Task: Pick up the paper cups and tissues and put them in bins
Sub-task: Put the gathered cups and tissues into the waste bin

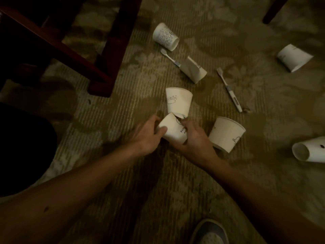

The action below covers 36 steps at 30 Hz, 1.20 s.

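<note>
Paper cup looks light and crushy; left hand and right hand curl fingers round its sides, so squeeze gently.

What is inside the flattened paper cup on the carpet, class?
A toothbrush handle disappears at one end of the flattened cup; its head lies outside. The cup covers the rest, so inside or underneath cannot be told.

Small white paper cup held between left hand and right hand, over patterned carpet floor. Face-printed paper cup just behind, touching it. Third paper cup just right of right hand. Flattened paper cup farther back, slim plastic toothbrush at its left end, second toothbrush to its right. Dark wooden chair leg back left.
</note>
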Available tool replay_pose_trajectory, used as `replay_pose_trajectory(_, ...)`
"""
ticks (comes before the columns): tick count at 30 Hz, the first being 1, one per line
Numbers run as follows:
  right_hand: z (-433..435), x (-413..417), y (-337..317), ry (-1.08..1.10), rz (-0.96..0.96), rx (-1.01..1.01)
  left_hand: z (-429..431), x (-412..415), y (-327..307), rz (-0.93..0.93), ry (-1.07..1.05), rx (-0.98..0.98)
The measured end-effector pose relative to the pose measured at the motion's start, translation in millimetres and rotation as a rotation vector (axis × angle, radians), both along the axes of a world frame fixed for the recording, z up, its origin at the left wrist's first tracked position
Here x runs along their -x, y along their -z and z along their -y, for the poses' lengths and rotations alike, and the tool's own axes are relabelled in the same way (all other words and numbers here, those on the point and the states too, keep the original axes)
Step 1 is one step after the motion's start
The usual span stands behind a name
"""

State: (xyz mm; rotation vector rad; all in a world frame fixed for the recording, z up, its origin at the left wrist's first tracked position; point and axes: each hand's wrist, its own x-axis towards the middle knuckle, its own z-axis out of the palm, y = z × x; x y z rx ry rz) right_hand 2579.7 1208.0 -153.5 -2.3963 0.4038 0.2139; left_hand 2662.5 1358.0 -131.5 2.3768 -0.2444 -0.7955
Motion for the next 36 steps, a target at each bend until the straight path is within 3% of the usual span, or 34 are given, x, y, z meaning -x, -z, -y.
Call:
replay_pose_trajectory(4,0,1,3,-0.006,0.005,0.019,5,6,11,0.005,-0.045,0.029)
replay_pose_trajectory(7,-2,2,2,0.005,0.038,0.012,9,10,10,0.027,0.008,0.16)
replay_pose_trajectory(10,-2,4,-2,0.036,0.036,-0.094,16,23,6,0.072,0.144,0.232)
replay_pose_trajectory(14,6,18,-12,0.09,-0.006,-0.197,31,43,0,0.175,0.143,0.377)
replay_pose_trajectory(17,23,38,-24,0.29,-0.027,-0.37,44,48,-7,0.2,0.03,0.532)
replay_pose_trajectory(20,46,59,-36,0.571,0.042,-0.674,58,45,-11,0.159,-0.115,0.592)
replay_pose_trajectory(27,88,74,-37,0.922,0.091,-0.997,88,42,11,-0.144,-0.131,0.414)
replay_pose_trajectory(32,94,69,-33,0.922,0.135,-1.21,108,46,21,-0.267,-0.121,0.335)
replay_pose_trajectory(36,94,66,-34,0.857,0.127,-1.222,122,42,21,-0.295,-0.142,0.342)
